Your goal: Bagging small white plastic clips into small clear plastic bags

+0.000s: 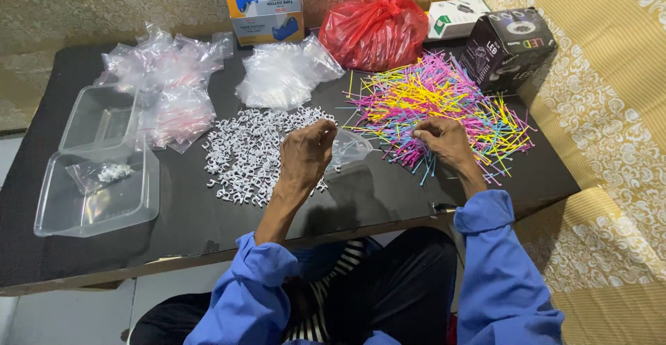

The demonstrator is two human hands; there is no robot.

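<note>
1. My left hand (307,152) hangs over the near edge of the white clips (253,152), fingers curled together around the mouth of a small clear bag (349,148); the bag trails to the right of the hand, and I cannot tell what is in it.
2. My right hand (444,140) rests on the near edge of the coloured sticks (437,106), fingertips pinched together on a few strands; how many I cannot tell.
3. The sticks lie in a loose heap of pink, yellow, blue and green on the right half of the black table (180,223), just beside the clips.
4. To do this well, I judge: pinch the sticks near one end so they come away parallel, lift clear of the tangle, and keep the bag mouth wide with the left fingers.
5. Risk, as I judge it: crossed sticks drag neighbours along; some at the right lie near the table edge and could slip off.
6. Left side: two clear tubs (97,171), the nearer one holding a small packet of clips.
7. Back row: crumpled clear bags (170,81), a further stack of them (281,74), a blue-and-white box (265,9), a knotted red bag (374,31), a white box (458,15), a black box (508,48).
8. Nothing lies between my hands except the small bag; the black box crowds the far corner of the heap.
</note>
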